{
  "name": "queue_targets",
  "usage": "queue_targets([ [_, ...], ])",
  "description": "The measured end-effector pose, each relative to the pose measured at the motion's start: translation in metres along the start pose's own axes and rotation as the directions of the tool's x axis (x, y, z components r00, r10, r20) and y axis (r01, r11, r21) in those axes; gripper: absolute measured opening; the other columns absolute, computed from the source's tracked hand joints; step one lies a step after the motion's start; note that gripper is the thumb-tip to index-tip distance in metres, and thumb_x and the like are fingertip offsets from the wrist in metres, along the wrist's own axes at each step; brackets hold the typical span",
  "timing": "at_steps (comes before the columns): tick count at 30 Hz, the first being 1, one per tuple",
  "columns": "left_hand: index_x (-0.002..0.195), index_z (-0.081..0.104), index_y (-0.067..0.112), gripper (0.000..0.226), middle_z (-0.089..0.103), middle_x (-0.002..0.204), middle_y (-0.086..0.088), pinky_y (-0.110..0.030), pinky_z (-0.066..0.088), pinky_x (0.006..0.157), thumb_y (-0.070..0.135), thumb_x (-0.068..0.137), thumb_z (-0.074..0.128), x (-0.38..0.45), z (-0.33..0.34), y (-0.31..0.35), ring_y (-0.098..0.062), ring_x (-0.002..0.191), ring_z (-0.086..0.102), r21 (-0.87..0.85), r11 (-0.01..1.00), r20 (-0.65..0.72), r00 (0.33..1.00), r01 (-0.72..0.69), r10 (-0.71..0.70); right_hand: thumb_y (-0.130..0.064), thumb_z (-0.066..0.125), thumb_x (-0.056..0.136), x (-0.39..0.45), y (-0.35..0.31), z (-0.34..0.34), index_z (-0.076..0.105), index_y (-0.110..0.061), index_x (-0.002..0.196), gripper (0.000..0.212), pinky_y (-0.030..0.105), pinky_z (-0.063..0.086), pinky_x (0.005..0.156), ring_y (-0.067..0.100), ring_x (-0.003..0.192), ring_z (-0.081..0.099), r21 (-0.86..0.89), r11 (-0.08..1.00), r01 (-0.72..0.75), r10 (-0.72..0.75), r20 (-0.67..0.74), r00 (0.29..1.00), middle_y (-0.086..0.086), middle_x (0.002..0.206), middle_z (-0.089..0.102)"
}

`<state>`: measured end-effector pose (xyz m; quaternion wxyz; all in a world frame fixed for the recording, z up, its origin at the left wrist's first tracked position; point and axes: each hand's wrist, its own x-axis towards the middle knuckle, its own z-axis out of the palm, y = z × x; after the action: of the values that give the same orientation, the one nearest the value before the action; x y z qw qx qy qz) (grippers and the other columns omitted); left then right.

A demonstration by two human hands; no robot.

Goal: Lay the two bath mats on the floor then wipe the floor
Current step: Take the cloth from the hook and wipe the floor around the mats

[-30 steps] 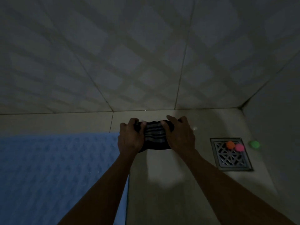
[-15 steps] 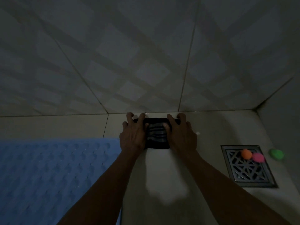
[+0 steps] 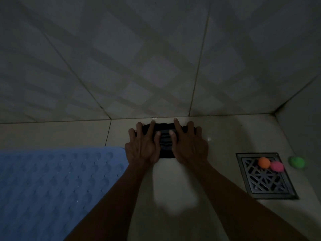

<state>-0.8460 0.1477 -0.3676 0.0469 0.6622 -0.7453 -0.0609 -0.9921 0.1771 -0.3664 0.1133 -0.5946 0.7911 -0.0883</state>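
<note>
I press the dark striped folded cloth (image 3: 165,141) flat with my left hand (image 3: 142,146) and right hand (image 3: 189,146), fingers straight and spread, gripping nothing; pushed rightward, it may knock the orange ball (image 3: 263,162) through the square metal drain grate (image 3: 265,181).

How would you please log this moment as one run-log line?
phase: wiping floor | left hand + right hand: pressing dark cloth at wall base | blue bath mat: laid flat | drain: right

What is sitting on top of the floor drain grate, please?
An orange ball and a pink ball rest touching on the drain grate at its far edge. Whatever lies below the grate's dark openings cannot be seen.
</note>
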Motion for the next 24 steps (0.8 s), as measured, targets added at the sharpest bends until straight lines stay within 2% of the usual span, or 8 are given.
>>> queue_targets([
  [6,0.153,0.016,0.044,0.054,0.033,0.134,-0.008,-0.041,0.043,0.068,0.060,0.101,0.020,0.014,-0.002,-0.003,-0.032,0.114,0.040,0.000,0.999,0.012,0.999,0.039,-0.039,-0.052,0.022,0.102,0.012,-0.003,0.003,0.018,-0.039,0.152,0.052,0.036,0.036,0.065,0.033,0.125,0.037,-0.014,0.999,0.030,-0.030,-0.047,0.998,0.010,0.145,0.033],
  [10,0.146,0.025,0.042,0.047,0.037,0.128,-0.009,-0.038,0.041,0.064,0.059,0.101,0.023,0.021,-0.002,-0.005,-0.032,0.110,0.043,-0.015,1.000,-0.025,0.999,0.027,-0.027,-0.051,0.028,0.102,0.018,-0.006,0.006,0.029,-0.039,0.149,0.048,0.034,0.037,0.059,0.033,0.120,0.042,-0.020,0.999,0.046,-0.047,-0.071,0.996,0.011,0.140,0.042],
  [14,0.147,0.032,0.038,0.051,0.039,0.131,-0.008,-0.037,0.038,0.065,0.059,0.102,0.023,0.022,0.001,-0.008,-0.031,0.110,0.043,0.019,1.000,-0.033,0.999,0.012,-0.012,-0.049,0.032,0.101,0.018,-0.007,0.010,0.042,-0.037,0.144,0.045,0.033,0.036,0.055,0.034,0.114,0.047,-0.023,0.999,0.034,-0.036,-0.088,0.996,0.011,0.133,0.050],
  [21,0.153,0.021,0.043,0.058,0.039,0.134,-0.008,-0.039,0.037,0.068,0.064,0.099,0.019,0.018,0.000,-0.010,-0.034,0.111,0.044,0.049,0.998,-0.004,0.999,0.040,-0.040,-0.055,0.024,0.100,0.015,-0.008,0.002,0.020,-0.040,0.151,0.053,0.040,0.044,0.074,0.036,0.131,0.031,-0.003,1.000,0.011,-0.011,-0.036,0.999,0.012,0.151,0.028],
  [24,0.154,0.018,0.043,0.060,0.038,0.134,-0.010,-0.039,0.036,0.069,0.065,0.098,0.017,0.017,-0.002,-0.009,-0.034,0.111,0.044,0.058,0.997,0.017,0.999,0.051,-0.052,-0.056,0.023,0.100,0.013,-0.008,0.001,0.017,-0.041,0.152,0.054,0.041,0.042,0.075,0.036,0.131,0.030,0.002,1.000,0.008,-0.008,-0.020,1.000,0.012,0.151,0.026],
])
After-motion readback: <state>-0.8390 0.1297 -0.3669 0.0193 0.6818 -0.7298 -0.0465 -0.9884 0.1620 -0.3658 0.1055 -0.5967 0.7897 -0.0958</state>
